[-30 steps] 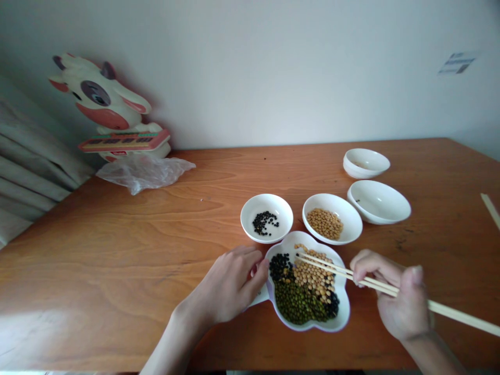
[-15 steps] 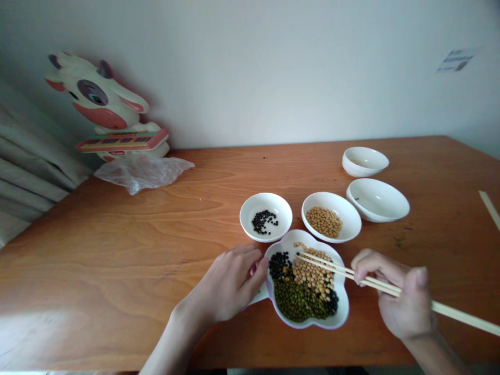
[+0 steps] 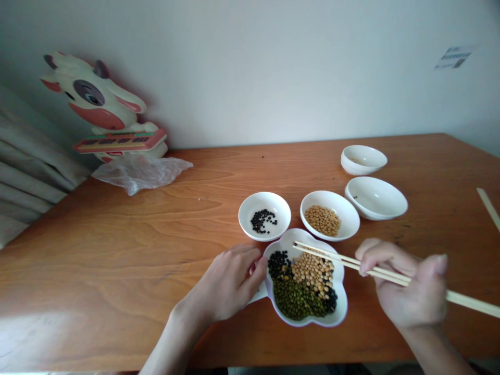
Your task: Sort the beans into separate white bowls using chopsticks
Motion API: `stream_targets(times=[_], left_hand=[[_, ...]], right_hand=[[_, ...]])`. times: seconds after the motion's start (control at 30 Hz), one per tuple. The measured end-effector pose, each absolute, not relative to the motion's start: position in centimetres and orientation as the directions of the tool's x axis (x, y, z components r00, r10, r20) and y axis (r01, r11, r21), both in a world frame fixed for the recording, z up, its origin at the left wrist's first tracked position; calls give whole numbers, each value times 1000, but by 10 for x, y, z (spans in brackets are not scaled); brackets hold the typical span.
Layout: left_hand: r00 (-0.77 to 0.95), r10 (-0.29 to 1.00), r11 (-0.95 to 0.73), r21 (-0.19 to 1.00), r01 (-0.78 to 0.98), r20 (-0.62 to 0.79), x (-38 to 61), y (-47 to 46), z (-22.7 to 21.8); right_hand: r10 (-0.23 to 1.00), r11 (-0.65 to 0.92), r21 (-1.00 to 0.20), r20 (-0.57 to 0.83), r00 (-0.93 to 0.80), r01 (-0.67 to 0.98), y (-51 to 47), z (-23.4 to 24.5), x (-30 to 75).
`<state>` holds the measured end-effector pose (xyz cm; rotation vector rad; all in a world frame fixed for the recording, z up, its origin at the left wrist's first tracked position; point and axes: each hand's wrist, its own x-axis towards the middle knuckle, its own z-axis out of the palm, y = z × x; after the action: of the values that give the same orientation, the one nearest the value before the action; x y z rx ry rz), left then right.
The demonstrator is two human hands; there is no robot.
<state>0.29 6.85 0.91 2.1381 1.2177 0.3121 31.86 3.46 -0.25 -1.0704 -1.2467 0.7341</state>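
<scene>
A white flower-shaped dish (image 3: 342, 307) with a lilac rim and a handle holds black beans (image 3: 278, 264), soybeans (image 3: 314, 271) and green mung beans (image 3: 297, 299). My left hand (image 3: 236, 281) is closed on its left edge by the handle, fingers curled and partly hidden. In my right hand (image 3: 406, 286) is a pair of wooden chopsticks (image 3: 351, 260), their tips over the dish's upper part. A small dark bean seems to sit at the tips. Just behind stand a white bowl (image 3: 244, 229) of black beans and a white bowl (image 3: 353, 224) of soybeans.
Two more white bowls, a nearer one (image 3: 380, 200) and a farther one (image 3: 365, 159), stand at the back right. A wooden stick (image 3: 488, 208) lies at the right. A cow toy keyboard (image 3: 117, 140) and a crumpled plastic bag (image 3: 144, 174) are at the back left.
The chopstick tips have risen slightly, up and left from the soybeans toward the dish's back rim. My right hand has shifted a little to the right; my left hand stays put.
</scene>
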Motion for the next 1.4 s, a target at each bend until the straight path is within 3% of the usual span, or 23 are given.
stream_targets(times=[0.2, 0.47, 0.8, 1.4], left_hand=[[542, 834, -366, 633, 682, -101, 3, 67, 9], [544, 834, -368, 643, 672, -92, 3, 67, 11], [540, 836, -369, 628, 685, -98, 3, 69, 8], [546, 830, -355, 649, 672, -112, 3, 68, 9]], right_hand=[[877, 393, -919, 385, 286, 32, 60, 14, 283], [882, 402, -915, 395, 259, 28, 54, 12, 289], [932, 300, -945, 320, 171, 134, 31, -4, 336], [931, 324, -915, 353, 90, 240, 29, -26, 330]])
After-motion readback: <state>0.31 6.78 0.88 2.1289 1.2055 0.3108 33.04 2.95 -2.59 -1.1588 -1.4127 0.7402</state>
